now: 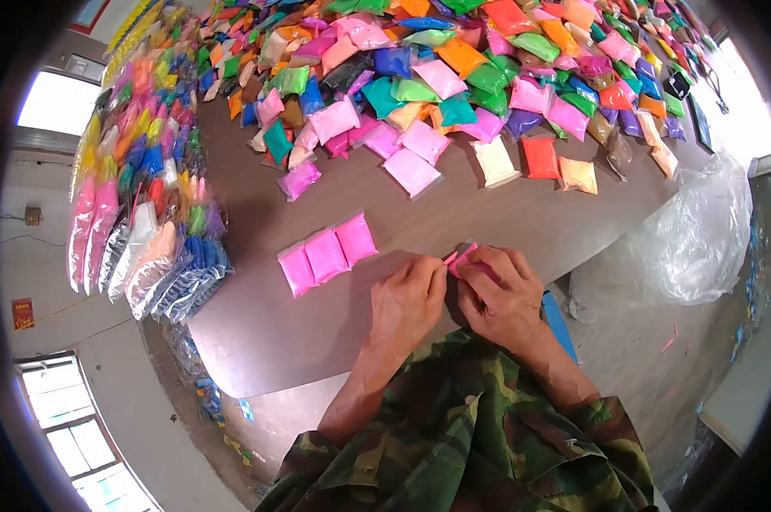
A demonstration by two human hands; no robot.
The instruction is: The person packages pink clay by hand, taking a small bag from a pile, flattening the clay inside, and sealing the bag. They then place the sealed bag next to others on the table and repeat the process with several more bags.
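Above the brown table (253, 346), just inside its edge, the left hand (408, 297) and right hand (502, 292) curl closed, pinching what looks to me like a pink packet (463, 253), likely light, soft and slippery, best held by its ends.

Lone Head Camera Peers Down Over Counter

The single view looks from the wearer's head, above the camouflage clothing (462, 435), forward and steeply down at the counter (428, 226). It sits close: left grip (408, 296) and right grip (503, 294) fall near mid-frame. The wide, bending lens reaches the heaped packets (441, 78) at top and a window (61, 397) at lower left.
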